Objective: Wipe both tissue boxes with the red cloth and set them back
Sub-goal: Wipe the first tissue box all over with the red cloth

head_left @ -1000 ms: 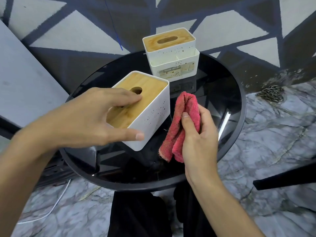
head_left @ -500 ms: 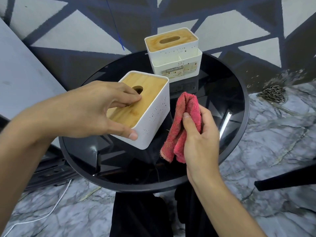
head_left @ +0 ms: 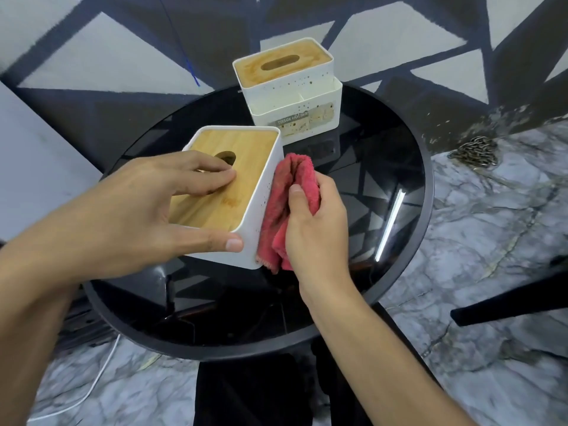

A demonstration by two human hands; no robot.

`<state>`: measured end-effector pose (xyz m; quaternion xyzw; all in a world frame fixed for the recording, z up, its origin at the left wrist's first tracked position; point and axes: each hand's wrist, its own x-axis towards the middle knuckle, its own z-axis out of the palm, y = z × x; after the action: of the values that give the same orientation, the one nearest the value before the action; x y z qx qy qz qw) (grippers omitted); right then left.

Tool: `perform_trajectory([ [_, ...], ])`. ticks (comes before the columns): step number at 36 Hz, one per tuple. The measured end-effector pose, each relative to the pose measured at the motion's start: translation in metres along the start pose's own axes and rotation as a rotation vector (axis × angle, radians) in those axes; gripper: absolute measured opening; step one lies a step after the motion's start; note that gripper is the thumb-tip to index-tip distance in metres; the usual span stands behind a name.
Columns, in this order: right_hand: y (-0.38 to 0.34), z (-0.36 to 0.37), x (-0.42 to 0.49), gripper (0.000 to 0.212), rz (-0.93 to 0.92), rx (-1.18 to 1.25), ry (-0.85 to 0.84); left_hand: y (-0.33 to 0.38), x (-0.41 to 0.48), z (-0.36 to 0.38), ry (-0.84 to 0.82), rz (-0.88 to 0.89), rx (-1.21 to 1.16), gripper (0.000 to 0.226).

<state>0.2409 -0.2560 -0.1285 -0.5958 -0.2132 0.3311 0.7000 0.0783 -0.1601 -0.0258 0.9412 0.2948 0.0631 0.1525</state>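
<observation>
A white tissue box with a wooden lid [head_left: 246, 167] is near the middle of the round black glass table [head_left: 408, 229]. My left hand [head_left: 153, 210] grips it from above, fingers on the lid by the slot, thumb along the near edge. My right hand [head_left: 313, 229] holds the bunched red cloth [head_left: 289, 182] and presses it against the box's right side wall. A second white tissue box with a wooden lid [head_left: 292, 90], labelled "TISSUE HOLDER", stands at the table's far edge, untouched.
The table stands on a marble-patterned floor against a wall with dark geometric shapes. A metal chain [head_left: 475, 150] lies on the floor at the right. A dark bar [head_left: 507, 305] juts in from the right edge. A white cable [head_left: 92, 388] runs along the floor at lower left.
My right hand has brought the red cloth leftward into contact with the near box's right side. My left hand has shifted its hold on the box, which now looks slightly lifted and turned.
</observation>
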Motion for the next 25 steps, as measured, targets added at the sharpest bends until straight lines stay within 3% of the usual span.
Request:
perform_trajectory([
  [8,-0.004,0.012,0.016,0.027,-0.02,0.038,0.044,-0.002,-0.001,0.003,0.037,0.031,-0.02,0.087],
  [13,-0.016,0.013,0.014,0.031,-0.15,0.048,0.049,-0.004,0.0,0.001,-0.001,0.023,-0.033,0.091],
  [20,-0.016,0.014,-0.027,0.033,-0.309,0.07,-0.006,-0.005,0.002,0.001,-0.012,0.037,-0.034,0.093],
  [25,-0.001,0.012,-0.062,0.039,-0.288,0.073,-0.021,-0.004,0.002,0.0,-0.006,0.05,-0.009,0.094],
])
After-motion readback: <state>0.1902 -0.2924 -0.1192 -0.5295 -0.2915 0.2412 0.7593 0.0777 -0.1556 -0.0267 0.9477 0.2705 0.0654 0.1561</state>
